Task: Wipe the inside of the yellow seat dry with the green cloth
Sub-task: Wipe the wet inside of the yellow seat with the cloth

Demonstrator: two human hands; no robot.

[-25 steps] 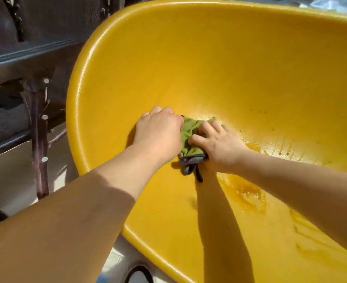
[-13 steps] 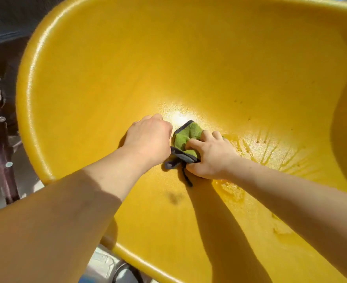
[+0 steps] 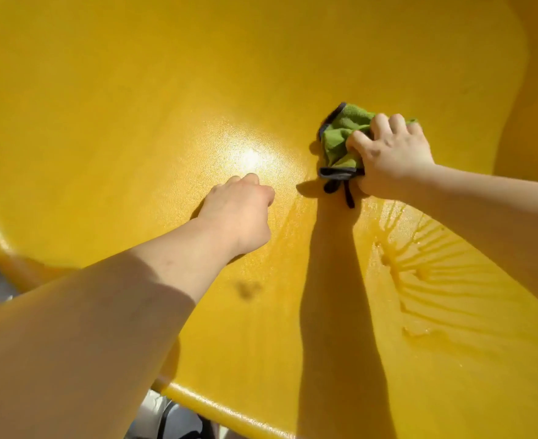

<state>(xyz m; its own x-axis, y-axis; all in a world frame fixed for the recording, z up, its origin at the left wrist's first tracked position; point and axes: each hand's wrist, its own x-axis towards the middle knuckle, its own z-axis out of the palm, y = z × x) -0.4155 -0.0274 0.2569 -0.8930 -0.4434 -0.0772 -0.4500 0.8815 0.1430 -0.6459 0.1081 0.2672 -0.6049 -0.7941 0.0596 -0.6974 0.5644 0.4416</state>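
The yellow seat [image 3: 134,106] is a big moulded plastic shell that fills almost the whole view. The green cloth [image 3: 339,139], bunched up with a dark grey edge and a dangling loop, lies pressed against the seat's inner wall at upper right. My right hand [image 3: 391,156] grips the cloth from the right, with its fingers over the cloth's top. My left hand [image 3: 240,213] rests as a closed fist on the seat's surface, to the left of the cloth and apart from it, holding nothing.
Streaks and small pools of water [image 3: 419,274] spread over the seat's bottom at lower right. A dark smudge [image 3: 247,288] sits below my left wrist. The seat's front rim [image 3: 229,413] runs along the bottom, with a white and black object [image 3: 166,416] beneath it.
My right hand has slid the cloth up and to the right, away from my left hand. The two hands were side by side before. The view has closed in on the seat.
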